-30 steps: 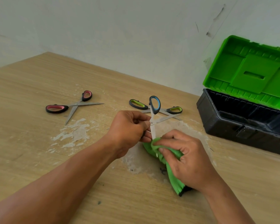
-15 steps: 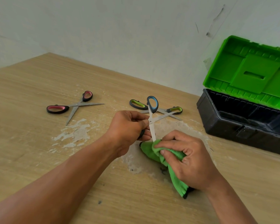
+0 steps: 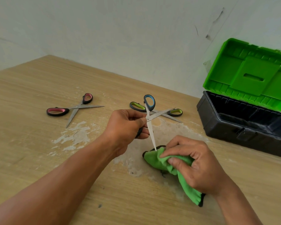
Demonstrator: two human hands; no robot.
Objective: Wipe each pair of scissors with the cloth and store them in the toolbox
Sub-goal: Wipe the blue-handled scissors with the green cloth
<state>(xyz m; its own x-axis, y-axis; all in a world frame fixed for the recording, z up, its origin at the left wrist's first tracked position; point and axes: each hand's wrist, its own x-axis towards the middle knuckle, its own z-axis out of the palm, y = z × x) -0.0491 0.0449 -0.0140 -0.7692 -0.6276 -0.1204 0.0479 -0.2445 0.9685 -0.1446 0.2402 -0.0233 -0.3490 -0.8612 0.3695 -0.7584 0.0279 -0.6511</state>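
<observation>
My left hand (image 3: 126, 125) grips blue-handled scissors (image 3: 149, 109) near their pivot, blades spread apart; one blade points down. My right hand (image 3: 195, 164) clutches a green cloth (image 3: 159, 160), and that blade's tip touches the cloth's upper edge. Pink-handled scissors (image 3: 71, 109) lie open on the table to the left. Green-handled scissors (image 3: 173, 113) lie open behind the held pair, partly hidden by it. The black toolbox (image 3: 243, 127) stands at the right with its green lid (image 3: 250, 73) raised.
The wooden table (image 3: 31, 88) has worn, pale patches (image 3: 76, 137) under and left of my hands. A white wall rises close behind the table and toolbox.
The cloth in my right hand slid down the blade from near the pivot to its tip. The left hand raised the scissors slightly. The other scissors have not moved.
</observation>
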